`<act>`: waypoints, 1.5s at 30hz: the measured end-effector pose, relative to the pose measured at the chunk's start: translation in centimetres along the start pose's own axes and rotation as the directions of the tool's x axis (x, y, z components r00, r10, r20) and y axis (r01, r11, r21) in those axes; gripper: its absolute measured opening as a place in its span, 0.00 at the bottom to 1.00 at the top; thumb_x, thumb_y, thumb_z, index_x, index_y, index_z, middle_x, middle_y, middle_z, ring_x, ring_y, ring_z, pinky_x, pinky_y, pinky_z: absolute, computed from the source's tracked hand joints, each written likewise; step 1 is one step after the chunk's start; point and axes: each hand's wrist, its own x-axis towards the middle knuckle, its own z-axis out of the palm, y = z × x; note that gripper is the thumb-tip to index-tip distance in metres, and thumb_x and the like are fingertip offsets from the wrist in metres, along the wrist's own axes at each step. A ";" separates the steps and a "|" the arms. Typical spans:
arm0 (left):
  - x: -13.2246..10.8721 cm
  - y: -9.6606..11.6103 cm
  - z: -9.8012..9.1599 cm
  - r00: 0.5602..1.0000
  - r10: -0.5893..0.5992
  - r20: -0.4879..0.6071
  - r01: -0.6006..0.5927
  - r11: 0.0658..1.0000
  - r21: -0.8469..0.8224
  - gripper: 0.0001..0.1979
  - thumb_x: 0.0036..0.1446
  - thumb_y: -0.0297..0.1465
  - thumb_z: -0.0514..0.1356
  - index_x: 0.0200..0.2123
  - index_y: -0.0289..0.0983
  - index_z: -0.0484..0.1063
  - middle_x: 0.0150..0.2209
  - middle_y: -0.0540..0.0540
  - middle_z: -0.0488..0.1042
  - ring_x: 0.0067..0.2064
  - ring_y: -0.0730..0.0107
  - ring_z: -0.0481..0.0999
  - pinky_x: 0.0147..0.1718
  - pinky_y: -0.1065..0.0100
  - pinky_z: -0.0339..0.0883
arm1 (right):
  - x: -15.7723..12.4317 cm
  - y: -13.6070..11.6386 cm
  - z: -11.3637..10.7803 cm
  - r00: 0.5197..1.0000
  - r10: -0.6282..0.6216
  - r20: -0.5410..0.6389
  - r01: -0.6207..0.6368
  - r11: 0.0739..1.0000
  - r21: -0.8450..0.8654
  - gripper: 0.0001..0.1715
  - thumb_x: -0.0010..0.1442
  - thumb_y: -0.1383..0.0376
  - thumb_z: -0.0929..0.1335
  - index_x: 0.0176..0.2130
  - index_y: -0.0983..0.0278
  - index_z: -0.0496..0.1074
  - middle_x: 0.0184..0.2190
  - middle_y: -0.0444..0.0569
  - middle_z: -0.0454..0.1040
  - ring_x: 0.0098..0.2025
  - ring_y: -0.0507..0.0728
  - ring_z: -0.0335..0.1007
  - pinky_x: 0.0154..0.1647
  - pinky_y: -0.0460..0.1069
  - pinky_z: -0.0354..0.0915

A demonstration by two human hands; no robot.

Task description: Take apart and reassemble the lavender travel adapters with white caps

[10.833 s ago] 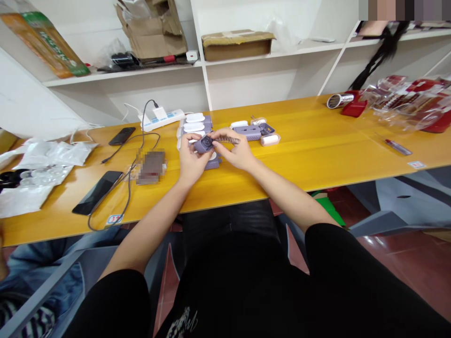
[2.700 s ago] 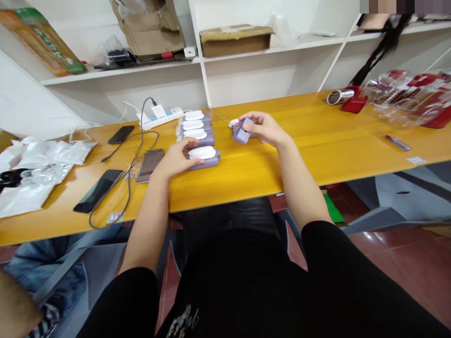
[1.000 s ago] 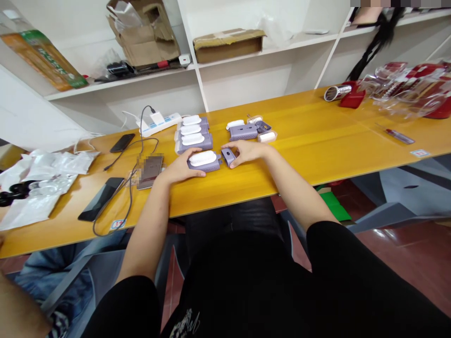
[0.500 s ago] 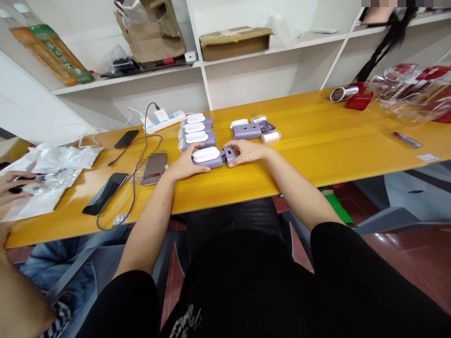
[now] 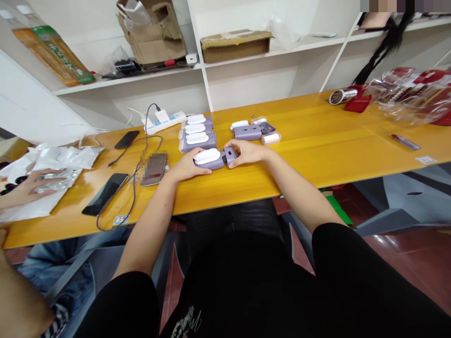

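Note:
My left hand (image 5: 192, 166) is closed round a purple case with a white bristled top (image 5: 207, 158), low over the yellow table. Between the thumb and fingers of my right hand (image 5: 244, 152) is a small purple end piece (image 5: 229, 157), at the right end of that case; a narrow dark part shows between the two. Just behind my left hand, several purple cases with white tops (image 5: 197, 137) stand in a row. Behind my right hand lies another purple case (image 5: 247, 132), with a white brush head (image 5: 270, 138) in clear wrap beside it.
Phones (image 5: 104, 193), a cable and a power strip (image 5: 165, 123) lie to the left. At the far left a co-worker's hand (image 5: 33, 188) rests on plastic bags (image 5: 59, 199). Red graters (image 5: 359, 101) and a screwdriver (image 5: 405, 142) lie right. Shelves hold cardboard boxes (image 5: 236, 47).
The co-worker's hand at the far left has shifted over the bags. My two hands keep nearly the same place and the same hold.

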 end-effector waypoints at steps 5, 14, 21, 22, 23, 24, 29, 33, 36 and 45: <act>0.0 0.2 0.0 1.000 0.013 0.013 -0.013 1.000 0.009 0.45 0.43 0.52 0.82 0.62 0.41 0.76 0.62 0.41 0.82 0.64 0.40 0.81 0.66 0.45 0.74 | -0.1 0.0 0.0 1.000 -0.007 -0.010 0.007 1.000 -0.007 0.51 0.46 0.50 0.88 0.63 0.58 0.76 0.59 0.55 0.84 0.54 0.69 0.84 0.60 0.67 0.82; -0.2 0.7 -0.1 0.997 0.021 0.075 -0.022 1.000 0.013 0.45 0.44 0.52 0.80 0.61 0.41 0.73 0.62 0.41 0.81 0.64 0.41 0.80 0.67 0.47 0.73 | 0.0 0.5 0.3 0.999 -0.003 -0.033 0.005 0.999 0.045 0.51 0.42 0.48 0.89 0.59 0.57 0.75 0.54 0.52 0.84 0.51 0.69 0.84 0.56 0.65 0.83; -0.3 1.1 -0.2 0.997 0.016 0.082 -0.018 1.000 0.023 0.44 0.45 0.51 0.79 0.62 0.42 0.73 0.63 0.41 0.81 0.65 0.41 0.79 0.67 0.47 0.73 | 0.0 0.4 0.2 1.000 -0.010 -0.024 0.011 0.998 0.059 0.50 0.42 0.49 0.88 0.57 0.57 0.74 0.54 0.53 0.83 0.51 0.69 0.82 0.57 0.66 0.81; -0.3 1.1 -0.2 0.997 0.011 0.079 -0.013 1.000 0.023 0.44 0.45 0.51 0.79 0.62 0.42 0.72 0.63 0.42 0.81 0.65 0.41 0.79 0.67 0.47 0.73 | 0.0 0.4 0.2 1.000 -0.013 -0.019 0.014 0.998 0.066 0.49 0.42 0.49 0.88 0.57 0.57 0.73 0.55 0.53 0.82 0.52 0.69 0.82 0.57 0.65 0.81; -0.3 1.2 -0.2 0.997 0.005 0.078 -0.007 1.000 0.025 0.44 0.45 0.51 0.79 0.62 0.42 0.72 0.63 0.42 0.81 0.64 0.41 0.79 0.66 0.47 0.73 | 0.0 0.3 0.2 1.000 -0.015 -0.014 0.016 0.997 0.070 0.49 0.42 0.49 0.88 0.57 0.57 0.74 0.55 0.53 0.82 0.52 0.69 0.82 0.57 0.65 0.81; -0.2 1.2 -0.2 0.997 0.001 0.079 -0.003 1.000 0.028 0.44 0.45 0.51 0.79 0.62 0.42 0.72 0.62 0.42 0.81 0.64 0.41 0.79 0.66 0.47 0.74 | 0.0 0.3 0.2 1.000 -0.015 -0.010 0.015 0.997 0.070 0.49 0.42 0.48 0.88 0.57 0.57 0.74 0.56 0.53 0.82 0.52 0.69 0.82 0.57 0.65 0.81; 0.0 1.2 0.1 0.996 0.017 0.085 -0.020 0.999 0.031 0.44 0.45 0.50 0.80 0.61 0.42 0.73 0.62 0.42 0.81 0.63 0.40 0.80 0.65 0.47 0.75 | 0.1 0.2 0.3 1.000 -0.013 0.001 0.013 1.000 0.024 0.49 0.44 0.47 0.88 0.58 0.57 0.74 0.55 0.52 0.83 0.52 0.68 0.82 0.56 0.64 0.81; 0.2 1.3 0.8 0.997 0.032 0.064 -0.033 0.999 0.012 0.43 0.46 0.49 0.80 0.62 0.42 0.73 0.62 0.42 0.81 0.63 0.40 0.79 0.65 0.46 0.75 | 0.1 0.1 0.4 1.000 -0.013 -0.022 0.012 0.999 -0.035 0.48 0.45 0.46 0.88 0.58 0.57 0.75 0.53 0.52 0.84 0.52 0.69 0.82 0.55 0.64 0.82; 0.1 1.4 1.2 0.998 0.047 0.037 -0.047 0.999 -0.001 0.43 0.46 0.49 0.79 0.62 0.42 0.73 0.63 0.42 0.81 0.64 0.40 0.80 0.67 0.45 0.74 | 0.2 0.1 0.5 1.000 -0.020 -0.023 0.019 0.998 -0.055 0.49 0.45 0.45 0.88 0.58 0.58 0.75 0.53 0.52 0.84 0.51 0.69 0.83 0.54 0.64 0.82; -0.2 1.4 1.3 0.997 0.080 0.016 -0.081 0.997 0.012 0.42 0.46 0.49 0.78 0.62 0.41 0.73 0.63 0.40 0.81 0.63 0.40 0.80 0.67 0.45 0.74 | 0.4 -0.1 0.7 1.000 -0.026 -0.002 0.025 0.994 -0.107 0.53 0.45 0.45 0.87 0.62 0.62 0.76 0.55 0.56 0.84 0.51 0.68 0.82 0.56 0.63 0.80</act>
